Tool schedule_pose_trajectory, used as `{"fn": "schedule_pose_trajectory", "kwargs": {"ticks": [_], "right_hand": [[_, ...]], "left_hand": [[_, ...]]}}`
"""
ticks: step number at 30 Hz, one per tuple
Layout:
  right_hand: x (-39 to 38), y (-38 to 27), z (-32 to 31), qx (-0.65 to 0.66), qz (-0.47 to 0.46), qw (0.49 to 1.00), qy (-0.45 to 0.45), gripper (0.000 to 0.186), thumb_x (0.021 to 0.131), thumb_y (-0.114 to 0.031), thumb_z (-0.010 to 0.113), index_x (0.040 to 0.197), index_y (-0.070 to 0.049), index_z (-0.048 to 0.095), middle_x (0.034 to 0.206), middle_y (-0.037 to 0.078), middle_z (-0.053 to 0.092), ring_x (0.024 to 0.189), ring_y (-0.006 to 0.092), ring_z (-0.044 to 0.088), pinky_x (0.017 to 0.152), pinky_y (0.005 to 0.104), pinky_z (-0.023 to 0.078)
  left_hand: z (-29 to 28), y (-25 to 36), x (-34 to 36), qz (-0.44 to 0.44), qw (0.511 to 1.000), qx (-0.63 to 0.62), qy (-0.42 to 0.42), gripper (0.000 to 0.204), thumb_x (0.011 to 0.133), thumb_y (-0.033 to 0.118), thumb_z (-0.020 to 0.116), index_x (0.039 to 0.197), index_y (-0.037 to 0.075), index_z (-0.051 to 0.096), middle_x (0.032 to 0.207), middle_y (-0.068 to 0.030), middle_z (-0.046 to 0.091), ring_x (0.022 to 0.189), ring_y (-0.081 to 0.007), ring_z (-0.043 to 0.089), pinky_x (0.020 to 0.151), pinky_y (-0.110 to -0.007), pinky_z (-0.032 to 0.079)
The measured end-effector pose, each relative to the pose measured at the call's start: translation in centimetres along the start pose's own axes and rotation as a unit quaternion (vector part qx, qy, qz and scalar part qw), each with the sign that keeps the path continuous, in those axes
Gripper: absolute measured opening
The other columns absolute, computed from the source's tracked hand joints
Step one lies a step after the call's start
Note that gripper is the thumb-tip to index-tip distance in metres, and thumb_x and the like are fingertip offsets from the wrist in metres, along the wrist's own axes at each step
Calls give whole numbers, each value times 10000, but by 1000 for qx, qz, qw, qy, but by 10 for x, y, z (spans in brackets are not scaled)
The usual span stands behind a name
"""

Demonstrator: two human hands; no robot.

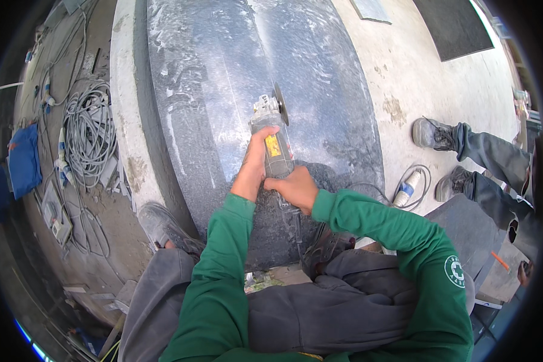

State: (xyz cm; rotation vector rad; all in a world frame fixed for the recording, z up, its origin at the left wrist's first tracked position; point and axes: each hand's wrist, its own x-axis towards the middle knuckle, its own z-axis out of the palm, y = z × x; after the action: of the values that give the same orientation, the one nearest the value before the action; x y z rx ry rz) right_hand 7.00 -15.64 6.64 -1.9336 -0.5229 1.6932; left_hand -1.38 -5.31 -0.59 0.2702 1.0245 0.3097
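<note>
Ahead, disc (282, 104): upright over slab (329, 108) (contact unclear)
Grinder (278, 158) axis: pointing forward
Left hand (258, 149): wrapped around front — nearer disc
Right hand (297, 188): clasping rear

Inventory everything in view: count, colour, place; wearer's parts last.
Grinder: one, grey, in both hands
Disc: one, dark, on grinder
Slab: one, bluish, beneath grinder
Cable coil: one, grey, left
Cloths or bags: two, blue, left
Plug: one, white and blue, right
Panels: three, grey or black, right
Co-worker's shoes: two, grey, right
Clutter: uncountable, mixed, edges
Left hand, right hand: one each, bare, on grinder
Sleeves: two, green, on arms
Trousers: one pair, grey, bottom
Own shoes: two, greyish, near slab
</note>
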Motion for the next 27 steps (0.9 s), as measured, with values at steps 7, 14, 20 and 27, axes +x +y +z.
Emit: {"fn": "schedule_pose_trajectory", "kwargs": {"ticks": [7, 14, 20, 27], "right_hand": [[3, -35, -8, -8, 36, 999, -10, 342, 693, -199, 769, 940, 28, 706, 810, 84, 681, 721, 174, 631, 648, 336, 490], [-6, 15, 1, -25, 23, 999, 20, 396, 657, -262, 781, 944, 4, 721, 845, 122, 712, 768, 218, 687, 703, 351, 528], [-14, 16, 1, -12, 15, 1000, 6, 409, 655, -275, 779, 947, 5, 720, 848, 119, 714, 770, 215, 689, 708, 351, 533], [-22, 17, 1, -15, 25, 1000, 6, 342, 691, -175, 766, 947, 41, 695, 833, 79, 689, 746, 155, 632, 676, 315, 500]], "left_hand": [[8, 13, 8, 32, 999, 2, 27, 531, 770, 408, 675, 1109, 11, 580, 847, -172, 647, 649, -296, 656, 575, -418, 569], [7, -9, -18, 4, 1000, -20, 11, 484, 791, 329, 665, 1123, 1, 540, 815, -178, 625, 621, -304, 650, 558, -428, 566], [9, -12, -25, 10, 1000, -16, 17, 440, 804, 315, 659, 1086, -2, 546, 801, -174, 630, 614, -308, 657, 547, -418, 566], [6, -19, -28, 11, 1000, 4, 2, 529, 816, 359, 647, 1212, 27, 534, 875, -185, 641, 667, -311, 671, 563, -419, 579]]}}
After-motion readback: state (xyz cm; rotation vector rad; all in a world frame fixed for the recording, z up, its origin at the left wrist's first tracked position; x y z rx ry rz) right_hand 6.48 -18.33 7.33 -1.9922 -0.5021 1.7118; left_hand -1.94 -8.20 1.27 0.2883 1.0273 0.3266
